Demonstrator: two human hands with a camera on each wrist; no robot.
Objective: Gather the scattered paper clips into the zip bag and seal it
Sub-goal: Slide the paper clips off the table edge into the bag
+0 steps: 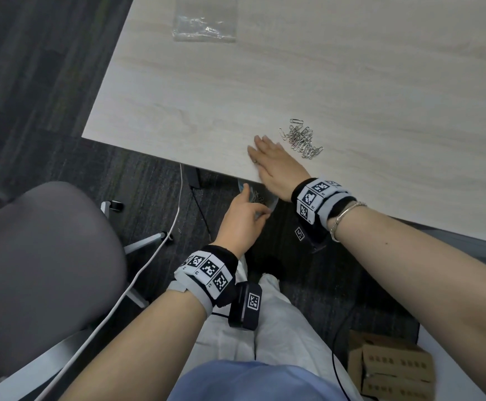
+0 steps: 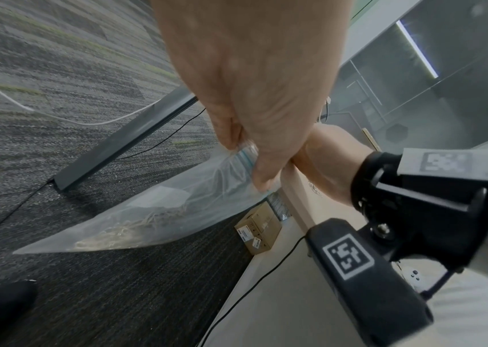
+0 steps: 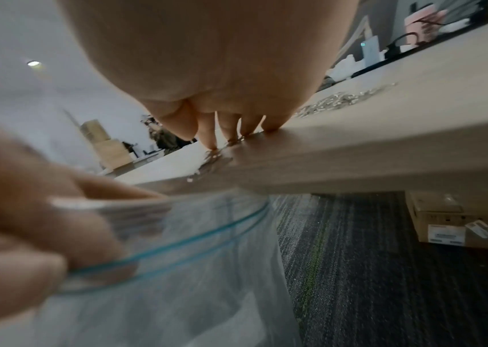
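— Where is the zip bag (image 2: 159,211) held?

— It is gripped at its open mouth by the left hand (image 1: 243,219), just below the near edge of the table (image 1: 264,76), with the fingers (image 3: 29,234) curled round the blue-lined rim. The bag hangs down over the carpet (image 2: 73,70), and a small heap of clips is seen inside it, at the bottom.

— And the right hand (image 1: 276,166)?

— It is laid flat on the table at the near edge, fingers straight and together, nothing grasped. A few clips (image 3: 211,162) are seen under and just in front of the fingertips (image 3: 210,140), at the very edge above the bag's mouth.

— Where is the rest of the task's material?

— A pile of paper clips (image 1: 302,138) lies on the table just beside the right hand, near the near edge. A second clear bag (image 1: 204,21) lies flat towards the far left corner, well apart from the pile.

— What else is seen?

— A chair (image 1: 42,256) stands left of the person, and cardboard boxes (image 1: 392,369) rest on the floor.
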